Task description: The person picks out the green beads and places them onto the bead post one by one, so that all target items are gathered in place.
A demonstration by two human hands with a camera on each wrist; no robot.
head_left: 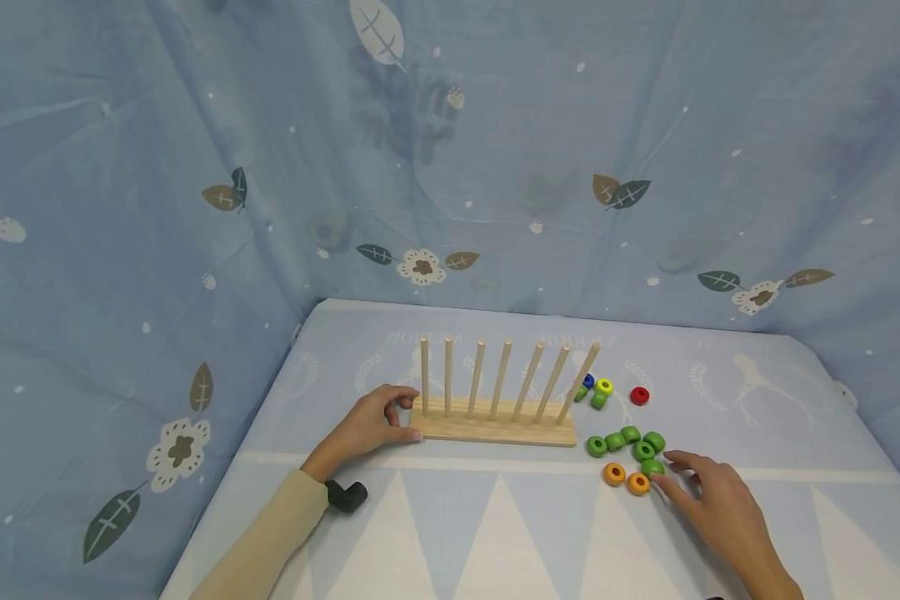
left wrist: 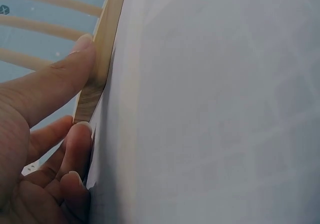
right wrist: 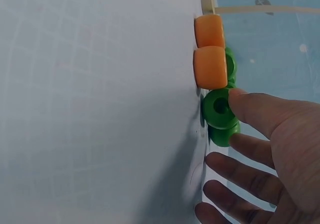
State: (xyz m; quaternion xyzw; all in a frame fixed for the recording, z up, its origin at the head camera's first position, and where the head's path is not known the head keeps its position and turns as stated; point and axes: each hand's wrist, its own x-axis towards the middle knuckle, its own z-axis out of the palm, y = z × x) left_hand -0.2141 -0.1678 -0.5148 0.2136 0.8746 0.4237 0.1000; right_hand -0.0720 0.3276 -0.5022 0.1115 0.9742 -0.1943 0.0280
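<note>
A wooden peg rack (head_left: pixel 495 429) with several upright pegs stands on the table. My left hand (head_left: pixel 375 421) holds its left end, the thumb along the front edge and the fingers at the end and back; the left wrist view shows the thumb on the wooden base (left wrist: pixel 102 59). My right hand (head_left: pixel 720 500) is at the right, beside a green bead (head_left: pixel 652 468). In the right wrist view the thumb touches a green bead (right wrist: pixel 220 109), and the other fingers are spread loosely. Two orange beads (head_left: pixel 614 474) lie just left of that hand.
More green beads (head_left: pixel 615 442) cluster right of the rack. Behind them are a yellow bead (head_left: pixel 604 387), a blue bead (head_left: pixel 588 381) partly hidden by a peg, and a red bead (head_left: pixel 640 396). A patterned blue cloth (head_left: pixel 450 167) hangs behind the table and along its left side.
</note>
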